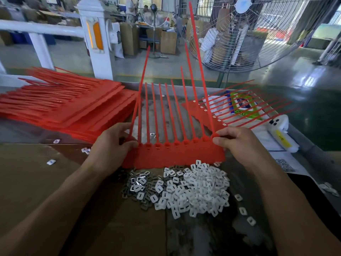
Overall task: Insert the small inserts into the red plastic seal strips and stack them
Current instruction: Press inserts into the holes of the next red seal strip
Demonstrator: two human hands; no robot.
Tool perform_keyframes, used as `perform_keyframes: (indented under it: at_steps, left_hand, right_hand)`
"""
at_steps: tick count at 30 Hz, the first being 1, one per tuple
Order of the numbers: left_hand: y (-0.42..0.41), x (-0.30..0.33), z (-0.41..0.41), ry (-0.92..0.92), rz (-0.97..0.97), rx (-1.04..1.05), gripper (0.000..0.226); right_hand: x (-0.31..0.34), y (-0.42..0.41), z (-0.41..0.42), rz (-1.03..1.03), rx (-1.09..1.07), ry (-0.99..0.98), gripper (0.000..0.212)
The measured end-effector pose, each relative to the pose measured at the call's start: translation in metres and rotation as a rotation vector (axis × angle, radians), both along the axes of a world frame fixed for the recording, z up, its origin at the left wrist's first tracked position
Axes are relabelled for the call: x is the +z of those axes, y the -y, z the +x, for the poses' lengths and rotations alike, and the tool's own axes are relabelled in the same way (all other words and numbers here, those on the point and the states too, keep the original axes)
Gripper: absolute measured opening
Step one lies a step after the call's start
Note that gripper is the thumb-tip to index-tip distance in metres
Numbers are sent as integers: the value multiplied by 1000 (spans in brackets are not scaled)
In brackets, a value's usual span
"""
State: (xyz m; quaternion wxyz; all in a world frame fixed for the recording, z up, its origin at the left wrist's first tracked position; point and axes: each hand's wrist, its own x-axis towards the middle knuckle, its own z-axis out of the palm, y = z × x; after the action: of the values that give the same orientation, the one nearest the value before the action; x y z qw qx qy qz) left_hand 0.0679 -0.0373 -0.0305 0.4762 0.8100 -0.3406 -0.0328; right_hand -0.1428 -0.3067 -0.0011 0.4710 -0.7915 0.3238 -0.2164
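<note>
Both grips (217,138) at seal strip (173,154) ends

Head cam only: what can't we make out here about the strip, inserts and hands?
- Sockets on the held red strip: too small in the head view to tell whether any are filled.
- Strip's two ends: covered by the left hand and right hand.
- Left stack: cut off by the left edge, count unknown.
- Insert pile: pieces overlap, lower ones hidden.
</note>
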Motion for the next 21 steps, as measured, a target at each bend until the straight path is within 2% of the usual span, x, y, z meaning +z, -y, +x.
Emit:
perform_keyframes:
  at_steps: [5,9,12,14,17,19,21]
  left_hand:
    - [0,2,0,28,-18,14,56]
    - [-1,0,4,47,0,61,49]
    - [-1,-2,4,42,12,74,45]
    - [-2,-3,5,19,18,71,46]
    - [-2,-2,6,-26,35,80,46]
    - [-1,-2,7,-43,37,78,45]
    - [-1,-1,8,-45,37,81,46]
  right_hand:
    - [-5,-1,2,-16,-22,-15,9]
    - [-12,-3,6,-53,-28,-51,10]
    - [-13,-6,9,-91,-45,-123,23]
    - [-11,-9,8,-171,-57,-179,24]
    - [-1,-22,10,-428,-92,-255,22]
    - [8,-39,14,-550,-15,-184,20]
    - [18,-63,21,-533,196,-98,16]
